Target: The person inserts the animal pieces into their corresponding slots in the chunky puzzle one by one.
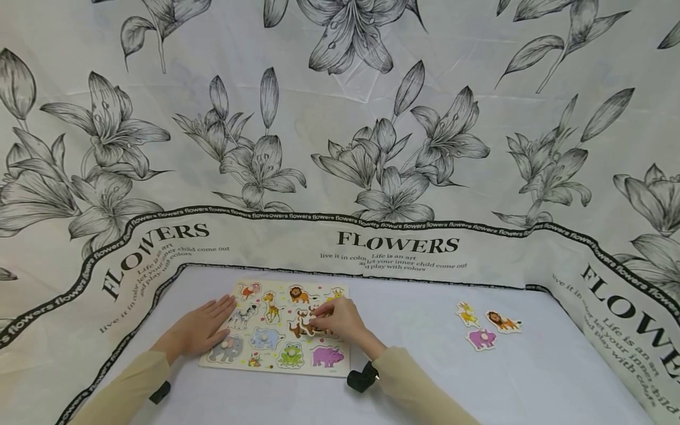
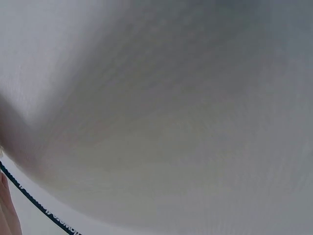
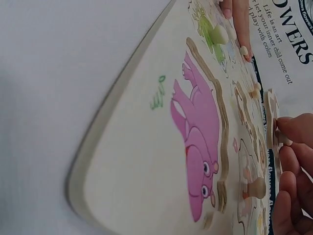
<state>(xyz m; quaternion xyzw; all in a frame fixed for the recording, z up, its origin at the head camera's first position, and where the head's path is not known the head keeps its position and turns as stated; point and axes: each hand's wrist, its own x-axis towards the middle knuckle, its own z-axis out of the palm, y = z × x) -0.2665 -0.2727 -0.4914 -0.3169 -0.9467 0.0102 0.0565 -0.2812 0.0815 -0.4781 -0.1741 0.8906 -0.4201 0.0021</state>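
A flat wooden animal puzzle board (image 1: 313, 373) lies on the white cloth. My left hand (image 1: 198, 327) rests on its left edge with the fingers straight. Above the board's right half, my right hand (image 1: 342, 319) pinches a brown-and-white animal puzzle piece (image 1: 306, 323) by its small knob. In the right wrist view this piece (image 3: 272, 117) stands tilted up over the board, its face turned away. A recess with a purple hippo picture (image 3: 200, 127) holds no knobbed piece. The elephant (image 1: 225, 348) and the frog (image 1: 290, 356) sit in the board.
To the right of the board lie three loose pieces: a yellow animal (image 1: 467, 314), a lion (image 1: 503, 321) and a purple hippo (image 1: 481, 338). A flower-printed cloth (image 1: 398, 242) rises behind and at both sides. Mostly blurred pale fabric fills the left wrist view.
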